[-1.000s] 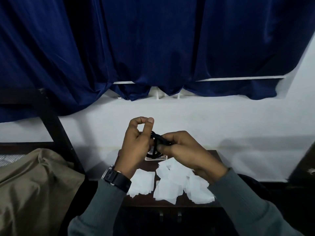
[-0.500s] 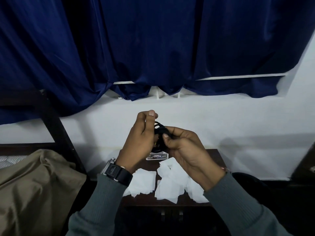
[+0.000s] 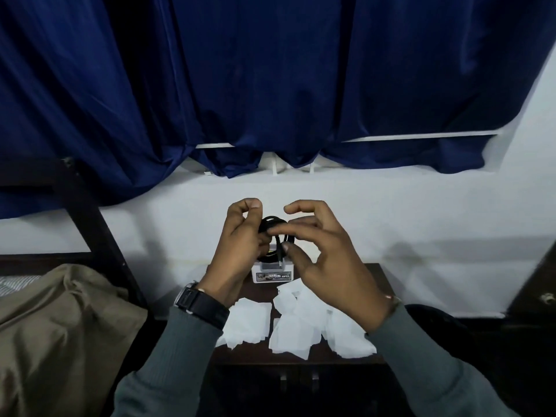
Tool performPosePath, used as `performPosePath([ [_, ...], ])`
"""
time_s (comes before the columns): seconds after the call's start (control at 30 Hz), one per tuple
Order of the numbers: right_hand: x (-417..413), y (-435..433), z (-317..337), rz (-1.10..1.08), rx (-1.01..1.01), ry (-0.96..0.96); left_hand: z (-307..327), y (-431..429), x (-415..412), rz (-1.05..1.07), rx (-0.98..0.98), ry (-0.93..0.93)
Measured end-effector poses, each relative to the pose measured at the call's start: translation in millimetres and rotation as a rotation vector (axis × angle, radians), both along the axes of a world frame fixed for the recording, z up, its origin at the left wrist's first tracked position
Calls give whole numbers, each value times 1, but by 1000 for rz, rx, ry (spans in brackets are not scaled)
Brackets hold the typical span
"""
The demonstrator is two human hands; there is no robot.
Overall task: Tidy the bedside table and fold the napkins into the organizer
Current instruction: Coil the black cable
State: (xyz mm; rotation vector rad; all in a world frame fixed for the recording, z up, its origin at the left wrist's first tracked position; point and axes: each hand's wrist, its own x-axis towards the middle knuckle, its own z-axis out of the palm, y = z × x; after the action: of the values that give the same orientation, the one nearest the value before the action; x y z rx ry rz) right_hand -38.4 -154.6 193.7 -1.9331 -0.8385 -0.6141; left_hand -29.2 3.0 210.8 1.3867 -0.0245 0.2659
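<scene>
I hold a coiled black cable (image 3: pixel 272 224) in the air above the dark bedside table (image 3: pixel 301 358). My left hand (image 3: pixel 237 245) grips the coil from the left. My right hand (image 3: pixel 325 260) pinches the cable's loose end between thumb and fingers, with the other fingers spread. Several loose white napkins (image 3: pixel 296 320) lie crumpled on the table below my hands. A small white box with a label (image 3: pixel 272 275) stands at the back of the table, partly hidden behind the cable and hands.
A bed with a tan blanket (image 3: pixel 60 326) and dark frame post (image 3: pixel 90 224) stands at the left. Blue curtains (image 3: pixel 270 85) hang over the white wall behind. A dark shape (image 3: pixel 436 323) sits right of the table.
Both hands have lifted the cable a little higher. My right hand's fingers have spread apart from a closed grip, keeping only a pinch on the cable's end.
</scene>
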Motion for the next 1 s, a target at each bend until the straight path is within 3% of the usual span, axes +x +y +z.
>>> performPosePath([
  [0.17,7,-10,-3,-34,-205,-279,6,4,-5,-124,-234,94],
  [0.27,8,-8,-4,-3,-70,-315,12,8,-7,-232,-300,114],
  [0.33,8,-4,-4,-5,203,-203,15,10,-9,-258,-295,110],
  [0.43,6,1,-4,-37,596,123,18,10,-13,-234,-247,108],
  [0.5,4,4,-6,-15,731,271,16,8,-13,-223,-221,107],
  [0.63,0,0,-7,227,707,636,9,11,-11,-221,-240,126],
  [0.73,3,-8,-5,309,600,804,0,16,-9,-267,-199,132],
  [0.87,7,-10,-9,263,596,853,-17,19,-7,-329,-195,138],
  [1.0,12,-18,-19,226,619,885,-33,28,-4,-335,-28,186],
])
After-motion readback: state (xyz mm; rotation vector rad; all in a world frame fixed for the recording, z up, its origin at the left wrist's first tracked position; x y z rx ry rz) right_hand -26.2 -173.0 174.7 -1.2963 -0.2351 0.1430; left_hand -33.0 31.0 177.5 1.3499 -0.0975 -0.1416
